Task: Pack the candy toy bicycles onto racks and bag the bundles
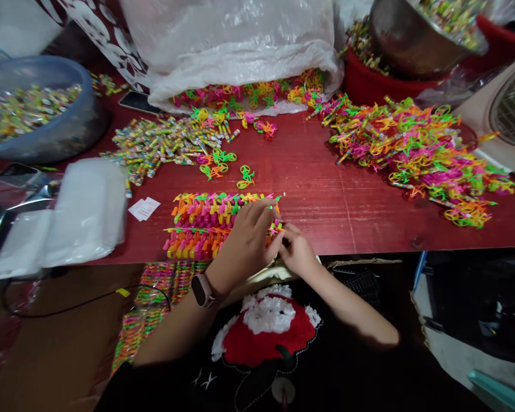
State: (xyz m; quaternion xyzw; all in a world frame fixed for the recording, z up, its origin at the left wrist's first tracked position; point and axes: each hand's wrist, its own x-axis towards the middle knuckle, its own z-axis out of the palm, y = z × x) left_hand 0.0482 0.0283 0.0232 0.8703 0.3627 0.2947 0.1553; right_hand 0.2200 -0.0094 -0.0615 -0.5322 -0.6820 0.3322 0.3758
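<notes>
Landmark = neat rows of small colourful plastic toys (199, 220) at the front edge of the red worktop (300, 189); left hand (249, 234) lay over their right end, fingers bent, grip hidden, can't tell what they held. Right hand (298, 249) was just right of the rows, fingers drawn in narrow near the left thumb, contents unclear. Wrapped candy pile (158, 143) sat behind the rows, loose toy heap (403, 143) well to their right.
</notes>
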